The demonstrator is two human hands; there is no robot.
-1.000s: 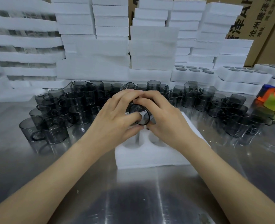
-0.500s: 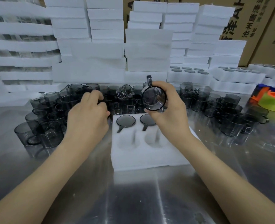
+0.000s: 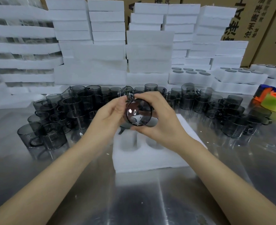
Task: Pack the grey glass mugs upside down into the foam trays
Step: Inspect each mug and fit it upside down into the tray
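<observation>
Both arms reach in from the bottom corners and meet in the middle, over the foam tray (image 3: 150, 159). The right hand (image 3: 163, 122) wraps round the grey mug (image 3: 139, 113) from the right, with fingers curled over the top and under the bottom. The left hand (image 3: 111, 114) comes in from the left and pinches the mug up near its handle. So each grip is tight on the same mug.

The mug is up in the air, lying on its side, with one round end facing us. It is over the back part of the tray and not in a hole. A bright spot of light sits on the glass. I cannot tell if the end we see is the mouth or the bottom.

Two round holes show at the front of the tray. The hands hide the back holes. A small dark bit peeks out under the left hand, and it is hard to say what it is.

Loose mugs (image 3: 64, 114) stand on the shiny table (image 3: 53, 184) on both sides. White foam stacks (image 3: 92, 49) rise behind. Something orange and green (image 3: 273, 101) is cut off at the right edge.
</observation>
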